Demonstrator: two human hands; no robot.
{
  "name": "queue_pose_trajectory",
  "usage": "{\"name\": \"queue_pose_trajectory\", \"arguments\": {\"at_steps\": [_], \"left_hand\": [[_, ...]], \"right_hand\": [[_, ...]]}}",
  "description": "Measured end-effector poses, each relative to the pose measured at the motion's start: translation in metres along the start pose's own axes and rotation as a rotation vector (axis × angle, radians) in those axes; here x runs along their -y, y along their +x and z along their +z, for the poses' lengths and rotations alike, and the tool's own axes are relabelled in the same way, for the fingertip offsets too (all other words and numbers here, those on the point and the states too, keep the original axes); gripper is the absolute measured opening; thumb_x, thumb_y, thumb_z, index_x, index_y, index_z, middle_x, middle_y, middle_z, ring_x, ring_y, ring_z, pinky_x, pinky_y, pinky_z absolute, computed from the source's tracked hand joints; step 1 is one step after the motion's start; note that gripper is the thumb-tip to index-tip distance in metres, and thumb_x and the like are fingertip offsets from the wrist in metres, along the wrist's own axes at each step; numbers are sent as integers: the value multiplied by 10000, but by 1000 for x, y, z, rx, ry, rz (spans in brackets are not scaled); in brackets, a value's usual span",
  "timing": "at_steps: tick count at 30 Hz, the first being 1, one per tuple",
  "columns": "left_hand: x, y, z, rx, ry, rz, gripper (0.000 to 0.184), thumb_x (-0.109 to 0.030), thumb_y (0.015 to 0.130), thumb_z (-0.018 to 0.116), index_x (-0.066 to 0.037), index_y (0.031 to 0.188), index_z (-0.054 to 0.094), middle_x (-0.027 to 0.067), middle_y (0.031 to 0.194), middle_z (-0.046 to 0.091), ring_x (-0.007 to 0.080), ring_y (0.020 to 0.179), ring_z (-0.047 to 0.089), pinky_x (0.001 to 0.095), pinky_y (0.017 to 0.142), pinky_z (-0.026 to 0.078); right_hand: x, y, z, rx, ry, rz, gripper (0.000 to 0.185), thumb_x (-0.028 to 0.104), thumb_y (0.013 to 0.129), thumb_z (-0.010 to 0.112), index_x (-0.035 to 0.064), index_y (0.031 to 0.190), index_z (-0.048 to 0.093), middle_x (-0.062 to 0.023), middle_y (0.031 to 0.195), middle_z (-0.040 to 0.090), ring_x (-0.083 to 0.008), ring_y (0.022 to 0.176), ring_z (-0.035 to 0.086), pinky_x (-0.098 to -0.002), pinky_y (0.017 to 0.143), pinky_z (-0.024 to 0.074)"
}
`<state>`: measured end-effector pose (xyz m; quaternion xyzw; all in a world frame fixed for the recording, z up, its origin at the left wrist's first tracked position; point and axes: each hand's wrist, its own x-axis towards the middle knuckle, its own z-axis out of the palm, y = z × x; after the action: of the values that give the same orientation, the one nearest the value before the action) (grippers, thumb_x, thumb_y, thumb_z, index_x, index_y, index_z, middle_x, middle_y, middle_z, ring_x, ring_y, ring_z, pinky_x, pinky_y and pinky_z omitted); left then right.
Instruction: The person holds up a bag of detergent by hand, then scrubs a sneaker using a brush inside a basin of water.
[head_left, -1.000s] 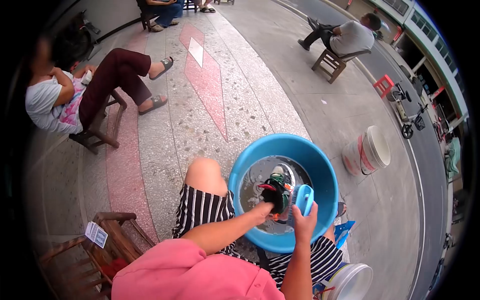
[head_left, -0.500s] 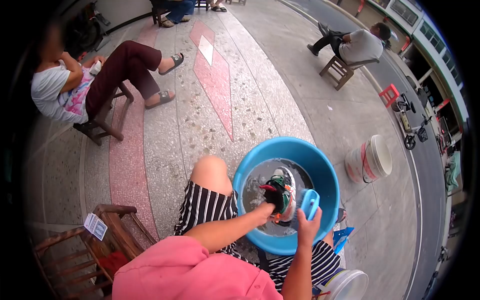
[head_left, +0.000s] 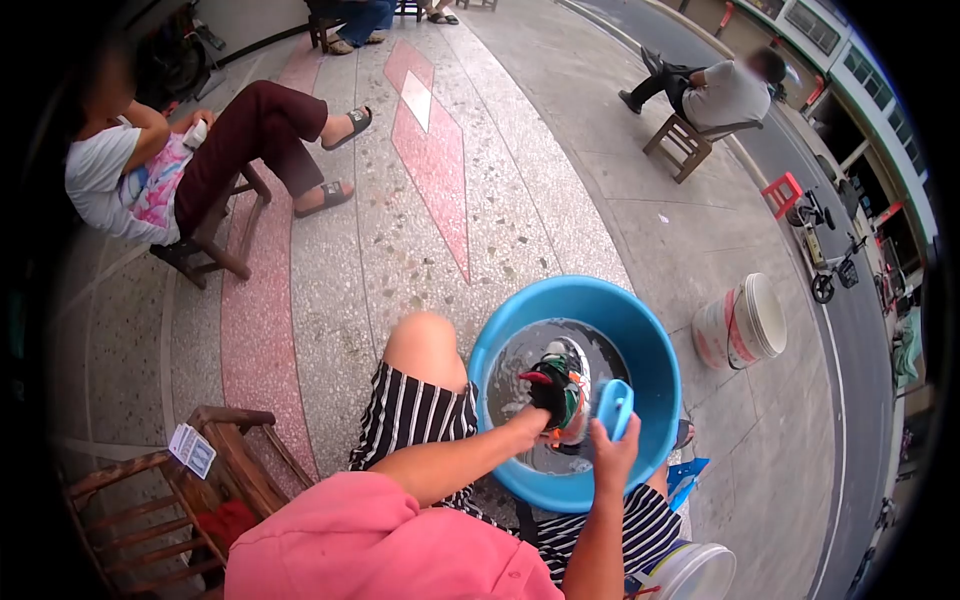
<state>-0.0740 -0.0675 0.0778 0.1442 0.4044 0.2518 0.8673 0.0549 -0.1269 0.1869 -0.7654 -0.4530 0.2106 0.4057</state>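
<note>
A blue plastic basin (head_left: 655, 350) with murky, sudsy water (head_left: 520, 350) stands between the wearer's knees. Over the water is a multicoloured sneaker (head_left: 575, 385) with green, orange, black and white parts. My left hand (head_left: 530, 424) grips it at the dark opening, some fingers hidden inside the shoe. My right hand (head_left: 614, 455) is closed around a blue scrub brush (head_left: 617, 408), whose bristles face the sneaker's side. Whether the bristles touch the shoe I cannot tell.
A white bucket (head_left: 735, 325) stands right of the basin, another pail (head_left: 700, 575) at lower right. A wooden chair (head_left: 225, 455) with cards (head_left: 192, 450) is at left. One person (head_left: 130, 180) sits at left, another (head_left: 725, 95) near the road.
The brush has shifted slightly and turned a little in my right hand beside the sneaker. My left hand keeps its hold on the shoe. The view has moved very slightly.
</note>
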Motion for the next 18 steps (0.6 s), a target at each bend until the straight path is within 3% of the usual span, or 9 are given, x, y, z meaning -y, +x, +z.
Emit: {"name": "queue_pose_trajectory", "arguments": {"at_steps": [2,3,7,9,12,15,16,17,18], "left_hand": [[7,2,-4,-22,49,-45,214,-216,857,533,-104,1033,578,48,921,631,166,766,627,345,648,535],[10,5,-4,-45,-13,-31,188,-215,850,542,-117,1006,579,30,888,628,151,717,611,327,599,514],[12,5,-4,-124,51,1,218,-222,846,546,-115,1034,573,37,917,628,153,768,615,347,623,519],[11,12,-4,-49,-42,7,241,-215,831,541,-111,1048,562,48,913,632,165,771,621,379,619,526],[9,7,-1,-12,42,61,237,-242,843,543,-118,1044,557,42,900,616,154,748,606,339,579,498],[-3,-9,11,-39,74,37,188,-252,857,540,-129,998,562,24,842,594,143,711,590,290,538,468],[-4,-12,14,-56,53,8,168,-249,859,538,-133,978,565,18,816,587,142,699,587,280,527,461],[4,1,2,68,-24,15,142,-249,858,542,-134,939,560,11,778,568,149,673,585,292,538,477],[16,12,-5,24,-10,29,158,-251,857,547,-127,956,561,18,794,576,156,676,591,303,553,489]], "right_hand": [[18,-12,12,141,-89,-22,563,237,668,745,9,1119,497,-193,988,577,-329,934,569,-383,816,440],[10,-14,15,114,-119,-36,571,240,664,747,9,1122,497,-197,997,577,-338,945,566,-388,823,438],[-46,-3,2,7,-273,36,555,234,668,741,0,1110,501,-197,996,574,-355,938,561,-403,832,434],[-67,4,-9,-61,-304,52,514,219,678,729,1,1086,504,-188,978,575,-346,904,568,-395,810,441],[-20,3,-9,-68,-45,49,532,221,685,724,0,1113,496,-180,969,586,-324,894,581,-380,791,450],[12,-4,9,111,-55,-12,543,231,693,726,1,1127,493,-181,991,584,-320,913,578,-371,801,448],[4,-10,20,96,-131,-130,495,196,697,740,11,1088,499,-137,916,573,-255,835,566,-342,769,447],[3,-13,24,65,-131,-150,503,201,695,743,10,1090,497,-149,920,574,-274,841,570,-348,771,449],[2,-15,26,34,-131,-169,512,206,692,746,9,1092,495,-161,925,575,-293,846,574,-354,773,450]]}}
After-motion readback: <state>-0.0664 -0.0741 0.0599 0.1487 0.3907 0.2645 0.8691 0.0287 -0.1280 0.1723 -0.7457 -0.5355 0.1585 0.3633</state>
